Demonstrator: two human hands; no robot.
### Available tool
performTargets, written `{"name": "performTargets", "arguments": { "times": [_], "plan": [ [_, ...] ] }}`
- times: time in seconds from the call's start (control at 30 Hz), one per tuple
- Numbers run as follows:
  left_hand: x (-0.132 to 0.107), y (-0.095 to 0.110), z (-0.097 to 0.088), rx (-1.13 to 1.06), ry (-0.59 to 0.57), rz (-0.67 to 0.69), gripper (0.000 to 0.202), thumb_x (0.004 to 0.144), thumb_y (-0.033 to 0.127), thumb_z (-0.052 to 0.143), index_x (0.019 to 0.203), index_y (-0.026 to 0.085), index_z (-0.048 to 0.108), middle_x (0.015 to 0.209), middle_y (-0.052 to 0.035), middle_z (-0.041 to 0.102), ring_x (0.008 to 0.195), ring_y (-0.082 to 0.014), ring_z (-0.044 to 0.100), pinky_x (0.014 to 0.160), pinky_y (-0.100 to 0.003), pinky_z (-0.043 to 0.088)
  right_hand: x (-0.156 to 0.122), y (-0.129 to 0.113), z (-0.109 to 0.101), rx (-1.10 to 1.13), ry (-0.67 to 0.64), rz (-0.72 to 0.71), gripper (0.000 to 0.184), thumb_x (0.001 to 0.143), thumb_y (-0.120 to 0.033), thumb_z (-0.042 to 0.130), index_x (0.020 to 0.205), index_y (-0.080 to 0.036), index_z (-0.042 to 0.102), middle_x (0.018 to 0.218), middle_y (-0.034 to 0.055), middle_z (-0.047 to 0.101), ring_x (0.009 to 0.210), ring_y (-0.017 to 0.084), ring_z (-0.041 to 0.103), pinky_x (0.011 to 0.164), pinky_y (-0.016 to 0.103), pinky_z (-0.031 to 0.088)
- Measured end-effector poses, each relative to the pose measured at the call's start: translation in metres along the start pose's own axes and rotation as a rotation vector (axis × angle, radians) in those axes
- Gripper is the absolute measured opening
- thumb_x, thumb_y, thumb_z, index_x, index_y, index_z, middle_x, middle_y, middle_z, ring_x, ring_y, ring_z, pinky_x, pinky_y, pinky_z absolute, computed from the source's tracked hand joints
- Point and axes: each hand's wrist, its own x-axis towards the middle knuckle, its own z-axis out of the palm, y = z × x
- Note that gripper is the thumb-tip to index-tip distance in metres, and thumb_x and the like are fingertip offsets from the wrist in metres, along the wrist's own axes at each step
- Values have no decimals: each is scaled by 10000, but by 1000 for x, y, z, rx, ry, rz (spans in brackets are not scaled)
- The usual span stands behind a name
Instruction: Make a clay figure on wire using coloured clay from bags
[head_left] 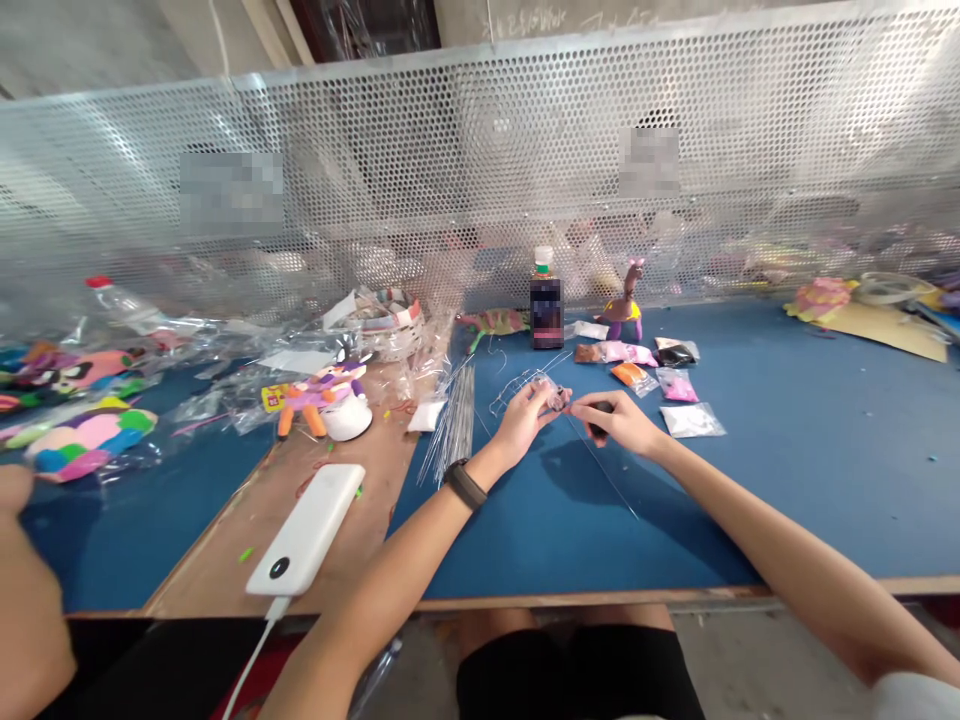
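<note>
Over the blue mat, my left hand [523, 415] is closed, pinching a small translucent, crumpled-looking piece [557, 398] whose kind I cannot make out. Close on its right, my right hand [624, 422] is wrapped round a tool with a dark handle [600, 408]; its working end is too small to tell and points at the piece. One thin wire [611, 482] runs down and right across the mat from below the hands. Bent wire loops [510, 390] lie just behind my left hand, and a bundle of straight wires [452, 425] lies to its left.
Behind the hands stand a dark bottle [546, 312] and a clay animal figure [624, 308]. Small clay packets [679, 385] lie to the right. At left are a white power bank [307, 530], an orange-legged figure [319, 390] and plastic wrap. Another person's arm [34, 600] shows far left.
</note>
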Motion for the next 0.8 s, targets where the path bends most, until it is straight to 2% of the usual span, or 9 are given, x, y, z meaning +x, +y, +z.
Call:
{"name": "performTargets", "arguments": {
  "times": [0.13,0.3,0.4,0.47,0.63,0.8],
  "plan": [
    [1,-2,-2,56,23,52,483,806,613,789,914,171,629,1015,-65,728,1008,-164,688,923,-299,551,0,4,8,-7,59,-31,385,833,-538,763,959,-174,761,653,-4,669,431,110,580,404,227,461],
    [-2,-1,-2,141,44,81,456,787,592,802,872,177,633,924,-24,661,915,-140,640,816,-260,561,2,11,6,-16,180,-118,337,849,-519,769,947,-210,676,674,-20,662,471,121,604,416,226,480],
    [-2,2,-4,188,61,101,436,808,585,784,880,181,638,884,-20,638,885,-143,623,760,-244,543,2,12,5,-17,211,-125,364,860,-530,755,1035,-220,679,896,27,735,491,109,608,407,233,481],
    [-2,3,-5,228,67,107,422,826,581,766,874,179,645,867,-25,631,859,-148,616,728,-244,525,1,10,6,-37,213,-131,384,868,-530,745,1091,-222,696,958,43,747,487,104,598,412,239,483],
    [-5,7,-6,311,2,143,413,825,577,757,846,176,657,838,-34,629,812,-153,599,708,-257,498,0,8,8,-58,267,-148,414,874,-513,744,1189,-248,703,886,34,761,477,125,595,432,262,486],
    [-9,10,-6,353,-101,143,415,831,583,737,820,178,645,798,-28,620,761,-144,580,678,-254,464,-2,5,6,-189,266,-194,302,907,-518,694,946,-224,751,652,12,692,456,153,588,494,294,477]
  ]
}}
